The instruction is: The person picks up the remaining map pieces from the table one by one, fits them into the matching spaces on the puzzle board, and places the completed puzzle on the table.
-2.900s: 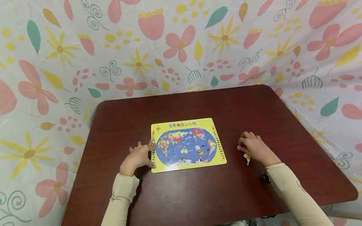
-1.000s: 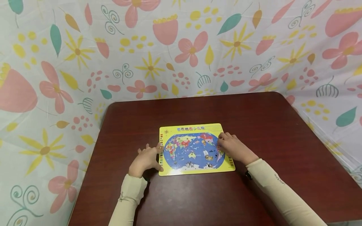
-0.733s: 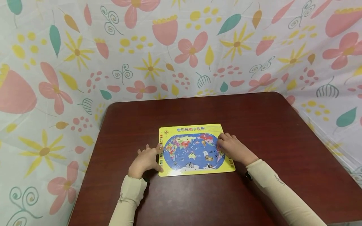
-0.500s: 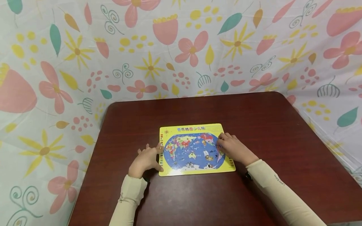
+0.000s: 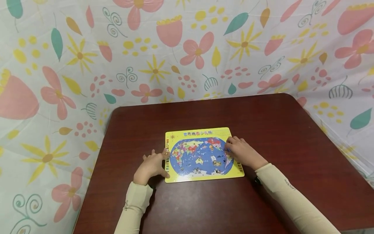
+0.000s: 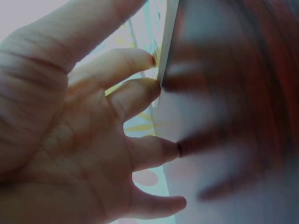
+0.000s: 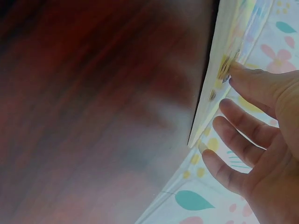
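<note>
A yellow-bordered children's world map board (image 5: 201,175) lies on the dark red table. At its left edge is my left hand (image 5: 149,165), fingers spread; in the left wrist view two fingertips (image 6: 156,86) touch the board's side edge. My right hand (image 5: 243,152) bends over the board's right side, covering part of the map. In the right wrist view, the uppermost fingertips (image 7: 231,70) meet the board's face near its printed flags, with the other fingers loosely bent beside it. I cannot tell whether a small piece is between those tips.
The table (image 5: 187,208) stretches around the board on all sides. Behind it and along both sides hangs a white curtain (image 5: 187,78) printed with flowers and leaves. Cream sleeves (image 5: 295,191) cover both forearms.
My right hand has moved left from the table onto the board's right side. The small pale piece beside it earlier is out of sight. My left hand keeps its place.
</note>
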The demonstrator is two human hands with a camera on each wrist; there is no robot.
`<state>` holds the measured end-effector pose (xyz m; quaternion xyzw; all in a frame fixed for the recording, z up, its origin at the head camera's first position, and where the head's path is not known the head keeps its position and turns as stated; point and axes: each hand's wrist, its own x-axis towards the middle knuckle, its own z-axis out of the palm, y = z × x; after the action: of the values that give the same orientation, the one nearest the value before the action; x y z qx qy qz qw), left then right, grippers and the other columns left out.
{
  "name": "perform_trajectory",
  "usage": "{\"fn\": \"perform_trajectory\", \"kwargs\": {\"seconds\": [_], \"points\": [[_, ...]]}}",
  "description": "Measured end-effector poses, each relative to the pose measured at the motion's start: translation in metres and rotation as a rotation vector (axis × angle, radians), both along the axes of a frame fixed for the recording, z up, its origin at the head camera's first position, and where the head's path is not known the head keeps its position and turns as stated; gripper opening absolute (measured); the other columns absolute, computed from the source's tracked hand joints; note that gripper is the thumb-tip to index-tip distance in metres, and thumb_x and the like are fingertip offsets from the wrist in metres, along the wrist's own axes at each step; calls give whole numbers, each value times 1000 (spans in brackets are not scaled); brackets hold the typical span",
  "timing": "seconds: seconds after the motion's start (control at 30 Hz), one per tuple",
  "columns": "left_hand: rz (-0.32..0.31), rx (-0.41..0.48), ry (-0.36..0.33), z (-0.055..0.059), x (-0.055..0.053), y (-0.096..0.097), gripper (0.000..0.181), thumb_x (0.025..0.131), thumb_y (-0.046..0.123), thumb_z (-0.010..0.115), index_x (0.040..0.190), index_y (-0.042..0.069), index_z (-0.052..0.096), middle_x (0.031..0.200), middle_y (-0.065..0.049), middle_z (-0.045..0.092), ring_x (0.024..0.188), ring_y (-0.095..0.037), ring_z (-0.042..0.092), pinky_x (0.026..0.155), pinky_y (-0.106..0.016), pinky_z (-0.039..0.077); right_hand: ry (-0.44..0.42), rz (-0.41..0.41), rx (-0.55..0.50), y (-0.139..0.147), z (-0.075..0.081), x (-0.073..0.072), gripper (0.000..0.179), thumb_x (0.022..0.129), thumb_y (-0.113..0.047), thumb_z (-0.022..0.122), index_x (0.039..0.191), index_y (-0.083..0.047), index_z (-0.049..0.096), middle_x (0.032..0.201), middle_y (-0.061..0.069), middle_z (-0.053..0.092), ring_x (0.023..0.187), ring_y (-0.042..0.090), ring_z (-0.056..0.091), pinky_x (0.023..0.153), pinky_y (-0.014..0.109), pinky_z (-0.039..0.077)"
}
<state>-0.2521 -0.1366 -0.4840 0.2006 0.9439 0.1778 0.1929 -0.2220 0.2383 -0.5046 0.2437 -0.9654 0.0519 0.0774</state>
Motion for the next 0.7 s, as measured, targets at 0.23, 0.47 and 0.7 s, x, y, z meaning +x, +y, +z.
{"fn": "perform_trajectory", "kwargs": {"seconds": [0.23, 0.47, 0.7], "points": [[-5, 9, 4, -3, 3, 6, 90, 59, 31, 87, 137, 20, 46, 149, -2, 27, 132, -51, 13, 94, -74, 8, -17, -30, 11, 7, 2, 7, 18, 80, -20, 73, 96, -13, 69, 94, 4, 55, 84, 20, 46, 67, 35, 39], [-21, 5, 4, -2, 1, 5, 89, 60, 32, 87, 137, 20, 46, 150, -3, 26, 132, -52, 13, 94, -74, 8, 9, -65, -12, 13, 11, 14, 13, 83, -8, 68, 95, -9, 68, 98, 7, 56, 89, 24, 49, 69, 41, 42], [-24, -13, 1, 1, -1, 1, 89, 59, 32, 87, 137, 19, 46, 150, -4, 24, 131, -53, 13, 93, -75, 7, 15, -102, -22, 34, 19, 34, 18, 80, 1, 64, 95, -8, 68, 95, 7, 55, 85, 25, 50, 65, 41, 41]]}}
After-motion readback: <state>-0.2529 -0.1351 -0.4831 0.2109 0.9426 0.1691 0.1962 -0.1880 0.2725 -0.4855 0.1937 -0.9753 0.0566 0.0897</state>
